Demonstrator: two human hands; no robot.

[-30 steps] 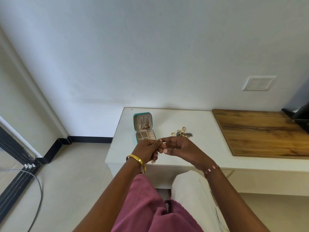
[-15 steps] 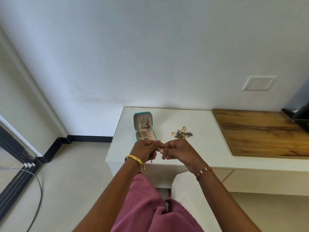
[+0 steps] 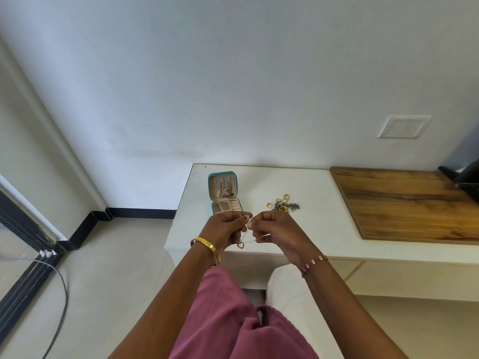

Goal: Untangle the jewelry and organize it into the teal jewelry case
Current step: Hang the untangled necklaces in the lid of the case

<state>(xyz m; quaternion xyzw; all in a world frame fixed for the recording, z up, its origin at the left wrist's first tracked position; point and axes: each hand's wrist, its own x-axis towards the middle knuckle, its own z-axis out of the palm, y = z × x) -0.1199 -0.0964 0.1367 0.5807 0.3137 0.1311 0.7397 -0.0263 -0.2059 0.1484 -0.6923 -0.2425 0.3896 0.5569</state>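
My left hand point(image 3: 225, 229) and right hand point(image 3: 276, 229) pinch a thin gold necklace point(image 3: 246, 235), its heart pendant point(image 3: 240, 245) dangling above the white table point(image 3: 324, 193); beyond, the teal jewelry case point(image 3: 223, 193) lies open beside tangled jewelry point(image 3: 283, 204)

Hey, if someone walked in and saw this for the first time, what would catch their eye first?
Probably the two hands, the left hand and right hand, pinching a thin chain over the near edge of the white table, with a small heart pendant dangling below. Just beyond them sits the open teal case, and to its right a tangled pile of jewelry.
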